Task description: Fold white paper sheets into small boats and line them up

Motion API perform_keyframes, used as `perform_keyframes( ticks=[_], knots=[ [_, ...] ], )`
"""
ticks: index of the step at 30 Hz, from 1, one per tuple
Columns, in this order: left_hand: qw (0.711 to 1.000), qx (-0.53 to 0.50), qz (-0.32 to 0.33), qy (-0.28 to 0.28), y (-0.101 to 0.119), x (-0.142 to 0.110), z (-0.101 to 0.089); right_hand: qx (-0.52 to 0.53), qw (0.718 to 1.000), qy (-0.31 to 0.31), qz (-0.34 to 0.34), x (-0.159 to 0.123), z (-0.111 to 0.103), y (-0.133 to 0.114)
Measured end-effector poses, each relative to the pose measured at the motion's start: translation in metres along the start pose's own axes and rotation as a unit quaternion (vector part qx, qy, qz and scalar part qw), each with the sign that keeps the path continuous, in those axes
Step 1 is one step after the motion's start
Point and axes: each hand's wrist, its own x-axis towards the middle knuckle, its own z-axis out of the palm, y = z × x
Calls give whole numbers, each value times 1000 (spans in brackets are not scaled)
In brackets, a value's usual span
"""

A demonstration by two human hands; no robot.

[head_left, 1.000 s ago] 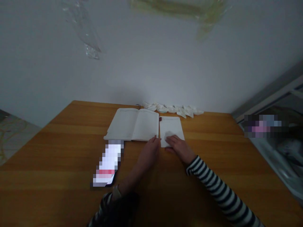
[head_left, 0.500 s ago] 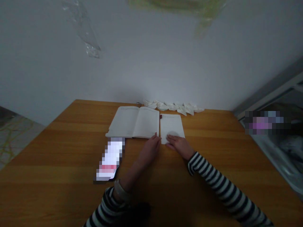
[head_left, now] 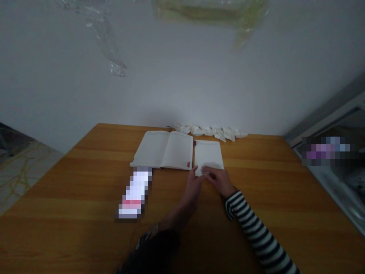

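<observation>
A loose white sheet of paper (head_left: 208, 154) lies on the wooden table (head_left: 85, 190), just right of an open white notebook (head_left: 164, 149). Both my hands meet at the sheet's near edge. My left hand (head_left: 194, 185) touches its near left corner with fingertips pinched close. My right hand (head_left: 219, 179) rests on the near edge, fingers curled onto the paper. Both sleeves are black and white striped.
A row of small folded white paper shapes (head_left: 209, 131) lines the table's far edge against the grey wall. A blurred-out phone-like object (head_left: 134, 194) lies left of my hands. A grey metal frame (head_left: 327, 114) stands at the right.
My left hand moved right, off the notebook's near corner to the loose sheet's near left corner. My right hand stayed at the sheet's near edge. The view shifted slightly.
</observation>
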Motion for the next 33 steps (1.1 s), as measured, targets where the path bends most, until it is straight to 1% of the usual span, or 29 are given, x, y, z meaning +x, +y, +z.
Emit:
perform_keyframes(
  ticks=[2,5,7,8,9,10,11,12,13,14,15,17,20,23,25,27,29,33],
  knots=[
    [1000,8,-2,15,3,2,-2,41,999,20,20,3,0,5],
    [999,34,11,28,12,3,-7,81,996,34,29,9,-2,11],
    [995,81,54,32,21,4,-6,113,992,40,34,11,-4,13],
    [987,129,94,29,26,4,-4,128,990,42,35,12,-5,14],
    [968,202,145,20,30,5,-1,141,988,44,36,13,-6,14],
    [937,291,193,1,33,6,3,153,987,45,37,13,-7,14],
    [900,375,223,-22,36,7,7,163,985,47,38,14,-7,14],
    [863,445,233,-47,38,9,11,173,983,50,40,14,-8,15],
    [836,493,230,-70,40,12,14,183,981,53,44,14,-8,15],
    [819,522,223,-86,40,14,16,193,978,59,48,14,-7,15],
    [808,539,217,-98,40,17,18,203,975,69,53,14,-7,16],
    [797,553,217,-109,39,23,19,219,968,104,65,12,-5,18],
    [777,577,220,-126,38,28,22,231,948,201,89,10,-5,23],
    [760,597,217,-139,38,28,26,236,912,313,116,8,-8,29],
    [751,608,213,-146,38,27,28,250,889,358,136,7,-10,32],
    [745,615,208,-152,38,27,28,269,875,371,153,7,-11,33],
    [743,618,205,-156,39,28,26,291,867,366,170,7,-12,33],
    [740,615,208,-175,42,31,20,362,842,352,190,8,-16,31]
  ],
)
